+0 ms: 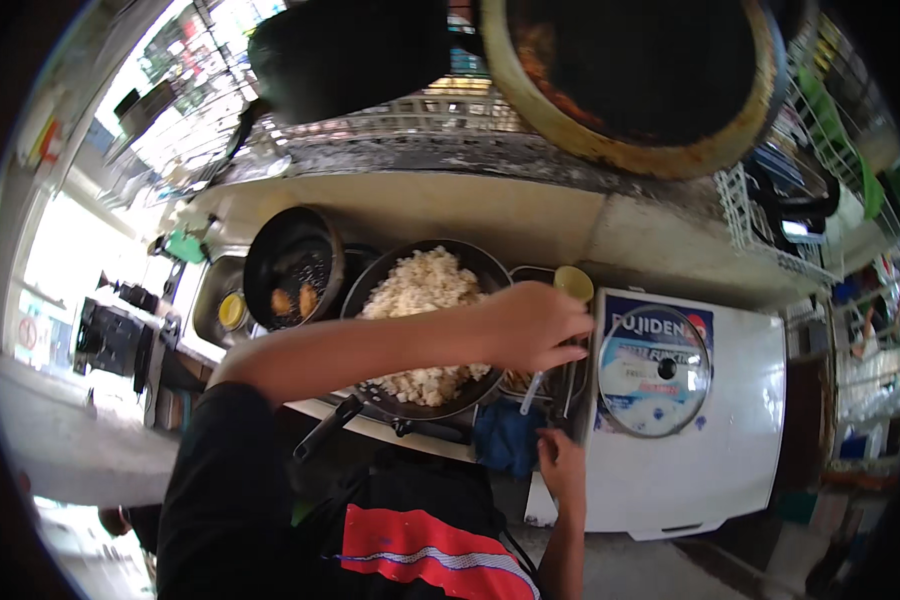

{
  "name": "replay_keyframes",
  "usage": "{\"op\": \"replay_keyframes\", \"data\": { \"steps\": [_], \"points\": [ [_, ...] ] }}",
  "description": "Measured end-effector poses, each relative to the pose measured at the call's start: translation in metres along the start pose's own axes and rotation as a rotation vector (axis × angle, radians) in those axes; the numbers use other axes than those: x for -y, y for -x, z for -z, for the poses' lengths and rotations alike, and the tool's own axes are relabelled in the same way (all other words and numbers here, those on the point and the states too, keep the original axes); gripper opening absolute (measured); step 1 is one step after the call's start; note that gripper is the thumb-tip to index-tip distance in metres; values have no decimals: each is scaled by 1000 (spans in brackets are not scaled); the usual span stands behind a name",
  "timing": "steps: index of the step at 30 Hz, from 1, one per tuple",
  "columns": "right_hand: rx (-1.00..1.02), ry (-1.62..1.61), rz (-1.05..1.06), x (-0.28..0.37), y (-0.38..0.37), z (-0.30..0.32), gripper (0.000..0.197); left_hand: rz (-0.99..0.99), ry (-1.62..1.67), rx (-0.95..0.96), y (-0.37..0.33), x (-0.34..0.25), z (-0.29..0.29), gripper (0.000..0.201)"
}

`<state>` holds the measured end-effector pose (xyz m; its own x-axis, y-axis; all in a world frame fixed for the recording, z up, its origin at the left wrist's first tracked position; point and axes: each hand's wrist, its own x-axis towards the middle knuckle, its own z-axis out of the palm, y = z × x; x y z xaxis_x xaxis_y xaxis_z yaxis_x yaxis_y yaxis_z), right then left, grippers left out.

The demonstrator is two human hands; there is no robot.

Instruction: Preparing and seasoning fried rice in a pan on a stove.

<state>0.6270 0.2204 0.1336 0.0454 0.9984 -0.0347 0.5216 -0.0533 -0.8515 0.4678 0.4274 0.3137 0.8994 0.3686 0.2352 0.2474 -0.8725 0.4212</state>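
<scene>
My left arm reaches across a black frying pan [492,262] heaped with white rice [425,285]. My left hand [535,328] hangs beyond the pan's right side, fingers stretched and slightly apart, just below a yellow cup [573,283]. No object shows in it, though its underside is hidden. Beneath it lies a rack of utensils, among them one with a pale handle [532,393]. Lower down, my right hand [563,468] is beside a dark blue cloth [508,437], its fingers loosely extended and nothing visible in them.
Left of the rice, a smaller dark pan [290,222] holds browned pieces in oil. A sink [208,310] lies farther left. To the right, a glass lid [660,400] rests on a white appliance top [745,410]. Large pans, one a round pan [660,160], hang overhead.
</scene>
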Motion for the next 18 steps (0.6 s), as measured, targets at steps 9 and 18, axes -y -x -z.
{"op": "replay_keyframes", "data": {
  "steps": [9, 18],
  "points": [
    [505, -57, 154, 21, 2, -142, 20, 1250, 104, -337, 342, -63, 9, 34],
    [363, 216, 186, 63, 9, -203, 24, 1269, 1270, -233, 393, -69, -73, 31]
  ]
}}
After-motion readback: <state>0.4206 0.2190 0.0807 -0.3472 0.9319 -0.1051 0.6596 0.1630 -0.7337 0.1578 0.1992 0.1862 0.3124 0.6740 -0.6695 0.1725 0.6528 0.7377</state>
